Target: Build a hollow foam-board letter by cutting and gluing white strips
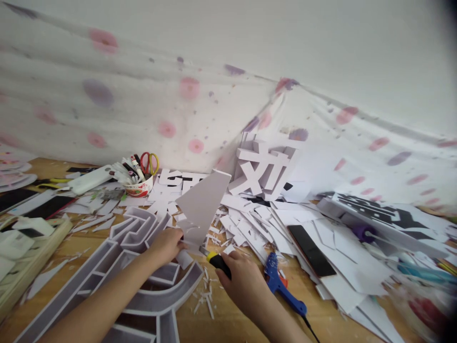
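My left hand (pixel 167 245) pinches the lower edge of a white foam-board piece (pixel 203 205) and holds it upright over the table. My right hand (pixel 243 282) is closed around a utility knife with a yellow-and-black handle (pixel 217 260); its tip sits at the base of the board. Below my left forearm lies a large grey-white channel letter frame (pixel 143 267) made of thin walls. Small white offcuts (pixel 205 297) are scattered between my hands.
A blue hot-glue gun (pixel 280 283) lies right of my right hand. A black phone (pixel 310 250) rests on a heap of white scraps (pixel 250 224). A cup of pens and scissors (pixel 139 183) stands at the back, built-up white letters (pixel 262 169) against the spotted cloth.
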The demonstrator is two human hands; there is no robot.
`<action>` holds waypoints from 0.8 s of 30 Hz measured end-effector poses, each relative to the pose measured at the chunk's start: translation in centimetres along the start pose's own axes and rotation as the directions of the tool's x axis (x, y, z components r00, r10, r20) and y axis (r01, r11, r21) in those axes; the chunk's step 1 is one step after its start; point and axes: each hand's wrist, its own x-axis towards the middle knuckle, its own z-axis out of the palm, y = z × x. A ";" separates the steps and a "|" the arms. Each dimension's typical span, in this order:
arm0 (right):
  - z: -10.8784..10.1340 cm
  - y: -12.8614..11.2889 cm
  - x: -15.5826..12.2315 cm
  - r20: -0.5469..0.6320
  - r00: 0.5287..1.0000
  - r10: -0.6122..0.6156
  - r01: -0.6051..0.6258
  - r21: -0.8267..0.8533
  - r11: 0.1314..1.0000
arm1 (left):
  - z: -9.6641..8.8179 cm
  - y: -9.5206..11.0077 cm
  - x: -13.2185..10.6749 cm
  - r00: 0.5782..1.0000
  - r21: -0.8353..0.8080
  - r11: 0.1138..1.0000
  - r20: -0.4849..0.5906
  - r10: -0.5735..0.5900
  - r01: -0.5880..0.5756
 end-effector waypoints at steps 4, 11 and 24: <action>-0.1 -0.2 -0.1 0.005 1.000 0.017 -0.017 0.005 1.000 | 0.1 0.0 0.0 1.000 -0.011 1.000 -0.007 0.002 -0.002; -0.1 -0.2 -0.1 -0.001 1.000 0.031 -0.031 -0.009 0.999 | 0.2 -0.1 0.0 1.000 -0.059 0.998 -0.013 -0.013 0.012; -1.3 3.7 -0.3 0.005 0.999 -0.053 0.044 0.482 0.875 | 0.1 -0.8 0.1 0.994 -0.571 0.820 -0.110 -0.028 -0.039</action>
